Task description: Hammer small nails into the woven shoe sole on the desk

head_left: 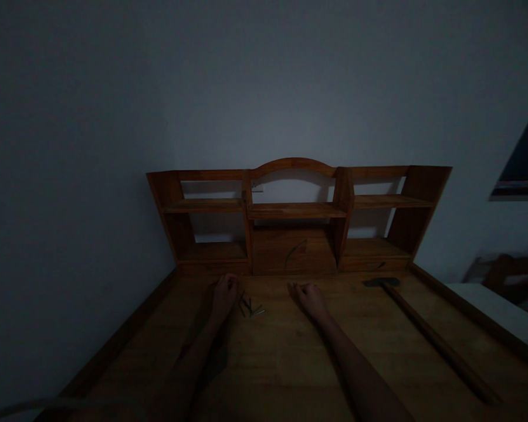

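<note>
resting on wooden board (290, 351) | left hand (225, 296) grip curled beside nails (250, 306) | right hand (310, 298) grip loosely curled, empty

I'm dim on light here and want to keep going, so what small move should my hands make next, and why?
Probably close the left hand on one nail from the nails lying just beside it on the board. Both hands rest flat and hold nothing, and the hammer lies untouched, well to the right of the right hand. The nails are the nearest thing to either hand.
</note>
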Demonstrator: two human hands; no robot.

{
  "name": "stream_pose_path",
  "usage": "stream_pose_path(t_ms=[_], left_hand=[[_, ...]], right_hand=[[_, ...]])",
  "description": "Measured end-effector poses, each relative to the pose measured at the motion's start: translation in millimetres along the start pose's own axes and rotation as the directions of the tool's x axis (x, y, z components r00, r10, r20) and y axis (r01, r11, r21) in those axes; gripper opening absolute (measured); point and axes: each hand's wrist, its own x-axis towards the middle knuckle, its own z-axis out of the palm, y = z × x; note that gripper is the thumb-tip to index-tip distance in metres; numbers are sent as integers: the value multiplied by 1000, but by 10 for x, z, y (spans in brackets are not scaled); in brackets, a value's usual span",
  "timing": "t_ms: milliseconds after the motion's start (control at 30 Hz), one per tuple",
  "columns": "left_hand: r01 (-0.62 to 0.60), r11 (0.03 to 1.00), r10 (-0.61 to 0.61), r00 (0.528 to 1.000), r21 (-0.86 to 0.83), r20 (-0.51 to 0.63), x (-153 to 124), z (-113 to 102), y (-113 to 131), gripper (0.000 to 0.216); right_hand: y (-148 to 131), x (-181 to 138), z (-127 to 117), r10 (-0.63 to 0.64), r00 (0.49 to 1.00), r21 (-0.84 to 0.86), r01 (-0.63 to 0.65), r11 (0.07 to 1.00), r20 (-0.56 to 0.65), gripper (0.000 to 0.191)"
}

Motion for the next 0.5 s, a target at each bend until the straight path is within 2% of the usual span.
stream_pose_path(t_ms=[500], left_hand=[[-55, 997, 54, 998, -47, -18, 14, 36, -86, 20]], right_hand=[[-1, -2, -23, -9, 999, -12, 9, 1000, 40, 61]])
